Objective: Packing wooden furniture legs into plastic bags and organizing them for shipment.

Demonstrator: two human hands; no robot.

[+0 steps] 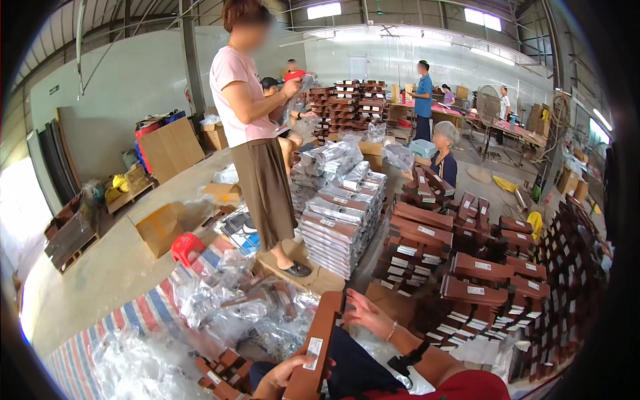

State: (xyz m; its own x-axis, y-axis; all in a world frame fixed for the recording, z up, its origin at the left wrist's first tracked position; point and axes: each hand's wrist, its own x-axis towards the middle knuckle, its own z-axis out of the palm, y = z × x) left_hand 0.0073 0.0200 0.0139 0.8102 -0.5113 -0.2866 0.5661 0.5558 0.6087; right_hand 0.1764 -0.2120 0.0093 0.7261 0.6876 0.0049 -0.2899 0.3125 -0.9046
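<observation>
A long reddish-brown wooden piece (320,340) with a white label stands tilted in front of my lap. My left hand (288,371) is closed around its lower part, beside the label. At its dark upper end my right hand (367,315) has its fingers spread; whether they touch the piece I cannot make out. Against my left leg lies a small heap of similar brown pieces (227,373). Crumpled clear plastic bags (260,320) spread just beyond my knees.
Stacks of labelled brown pieces (477,280) fill the right side. Ahead rises a pile of plastic-wrapped pieces (337,230), beside a standing person (250,133) on cardboard. Another person (443,160) sits behind the stacks. A red stool (187,249) stands left, near the striped sheet (127,320).
</observation>
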